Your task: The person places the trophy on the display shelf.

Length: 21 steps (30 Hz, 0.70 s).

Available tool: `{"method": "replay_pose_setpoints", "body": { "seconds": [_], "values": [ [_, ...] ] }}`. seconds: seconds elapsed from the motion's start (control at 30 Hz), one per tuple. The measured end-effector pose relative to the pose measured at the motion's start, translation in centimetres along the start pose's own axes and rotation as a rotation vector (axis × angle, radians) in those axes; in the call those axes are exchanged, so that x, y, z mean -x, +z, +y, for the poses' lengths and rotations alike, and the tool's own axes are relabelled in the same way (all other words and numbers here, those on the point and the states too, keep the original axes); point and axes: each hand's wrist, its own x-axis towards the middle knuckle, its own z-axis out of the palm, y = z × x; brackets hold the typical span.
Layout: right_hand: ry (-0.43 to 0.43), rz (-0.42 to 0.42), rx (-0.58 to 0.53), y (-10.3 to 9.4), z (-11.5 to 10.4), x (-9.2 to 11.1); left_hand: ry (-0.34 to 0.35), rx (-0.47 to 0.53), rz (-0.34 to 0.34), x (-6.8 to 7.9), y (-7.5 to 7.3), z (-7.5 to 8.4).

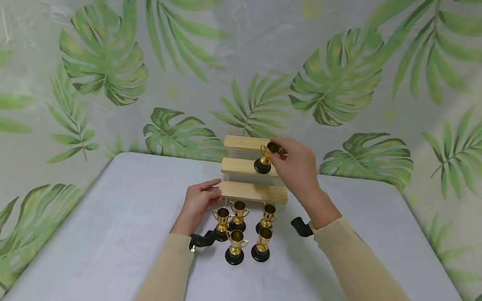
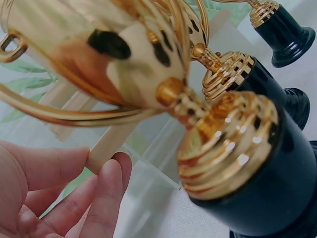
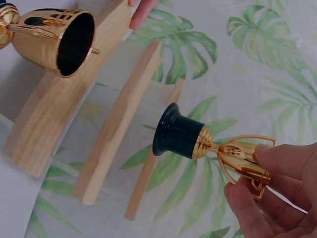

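My right hand [image 1: 297, 167] pinches a small gold trophy cup [image 3: 185, 136] by its bowl and handle, thumb on one side and fingers on the other. This trophy is held off the table in front of the upper boards of a three-tier wooden shelf [image 1: 253, 192], its black base over the middle board in the head view. With thumb and fingertips, my left hand [image 2: 54, 178] grips the left end of the lowest board [image 2: 106, 148]. Several more trophies [image 1: 235, 247] stand upright on the table before the shelf, one close beside my left wrist.
A white cloth covers the table [image 1: 118, 268]. Behind it hangs a leaf-patterned sheet [image 1: 258, 42]. Clear panels [image 2: 153, 168] join the shelf boards. Black wrist straps [image 1: 203, 240] sit on both arms, the left one near the closest trophies.
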Motion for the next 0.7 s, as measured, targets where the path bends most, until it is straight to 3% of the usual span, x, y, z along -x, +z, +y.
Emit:
{"method": "replay_pose_setpoints", "body": {
  "seconds": [0.47,0.7],
  "values": [
    [-0.005,0.001,-0.034,0.8,-1.1,-1.8,0.030,-0.032,-0.016,0.2,-0.2,-0.1],
    [-0.049,-0.004,-0.009,1.6,-1.4,-2.6,0.043,-0.037,-0.017,0.0,-0.2,-0.3]
  ]
}}
